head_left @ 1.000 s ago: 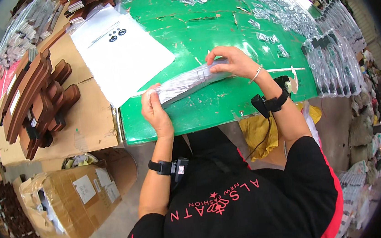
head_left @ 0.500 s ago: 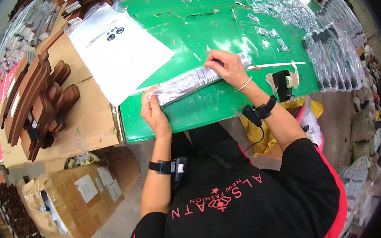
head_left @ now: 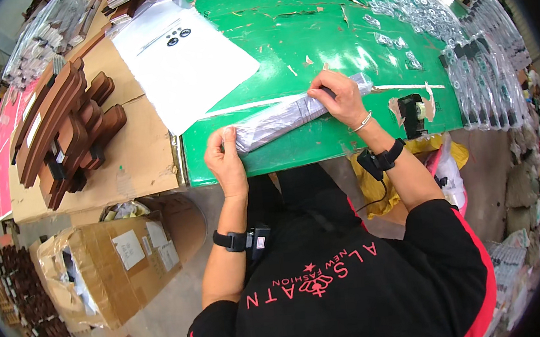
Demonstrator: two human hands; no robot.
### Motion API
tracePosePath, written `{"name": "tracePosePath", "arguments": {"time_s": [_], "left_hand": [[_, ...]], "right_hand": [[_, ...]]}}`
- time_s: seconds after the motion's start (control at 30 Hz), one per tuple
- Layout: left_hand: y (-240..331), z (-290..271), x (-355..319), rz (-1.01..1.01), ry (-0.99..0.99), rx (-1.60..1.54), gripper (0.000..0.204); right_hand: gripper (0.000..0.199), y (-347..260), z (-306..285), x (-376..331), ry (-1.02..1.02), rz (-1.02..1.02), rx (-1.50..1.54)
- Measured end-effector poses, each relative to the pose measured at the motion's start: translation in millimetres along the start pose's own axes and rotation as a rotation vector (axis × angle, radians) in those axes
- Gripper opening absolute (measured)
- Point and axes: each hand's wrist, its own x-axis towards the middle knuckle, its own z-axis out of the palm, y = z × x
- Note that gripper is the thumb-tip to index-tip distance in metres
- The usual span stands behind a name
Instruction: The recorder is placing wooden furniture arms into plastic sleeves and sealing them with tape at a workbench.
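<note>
A long package in clear plastic wrap [head_left: 275, 124] lies slantwise along the near side of the green tabletop [head_left: 259, 52]. At its left end my left hand [head_left: 225, 158] is closed, the thumb on top and the fingers round the edge. Toward the other end my right hand [head_left: 340, 99] pinches the wrap between thumb and bent fingers. What is inside the plastic shows only as a pale, greyish shape. To the right of my right hand stands a black tape dispenser [head_left: 413, 116].
Brown curved wooden pieces [head_left: 61, 130] are stacked on cardboard at the left. A white sheet [head_left: 188, 66] carries small black rings. Clear small bags [head_left: 404, 9] spread over the far right, beside bagged long parts [head_left: 483, 86]. A cardboard box [head_left: 98, 269] stands below, left.
The package's upper face has turned from a printed side to a plain greyish one. Both hands still grip it. The whole view has shifted slightly.
</note>
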Motion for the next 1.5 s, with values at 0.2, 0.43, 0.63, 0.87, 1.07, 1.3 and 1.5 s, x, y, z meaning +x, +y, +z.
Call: {"name": "tracePosePath", "arguments": {"time_s": [0.2, 0.43, 0.63, 0.87, 1.07, 1.3, 1.5], "left_hand": [[12, -11, -6, 0.138, -0.016, 0.223, 0.016], [19, -25, -17, -0.214, -0.172, 0.043, 0.018], [26, -18, -42, -0.43, -0.214, -0.088, 0.035], [18, 11, -70, -0.354, -0.304, -0.205, 0.051], [21, 24, -67, -0.437, -0.287, -0.199, 0.053], [24, 38, -63, -0.459, -0.371, -0.179, 0.052], [18, 41, -63, -0.448, -0.373, -0.128, 0.051]], "right_hand": [[0.01, -2, -4, -14, 0.023, -0.053, -0.008], [0.011, -6, -6, -31, 0.097, -0.113, 0.037], [0.012, 9, -15, -38, 0.071, -0.208, 0.03], [0.01, 42, -25, -17, -0.142, -0.203, 0.15], [0.017, 28, -77, -77, 0.352, 0.235, 0.003], [0.046, 47, -170, -184, 0.45, 0.599, -0.483], [0.052, 60, -167, -180, 0.302, 0.786, -0.267]]}}
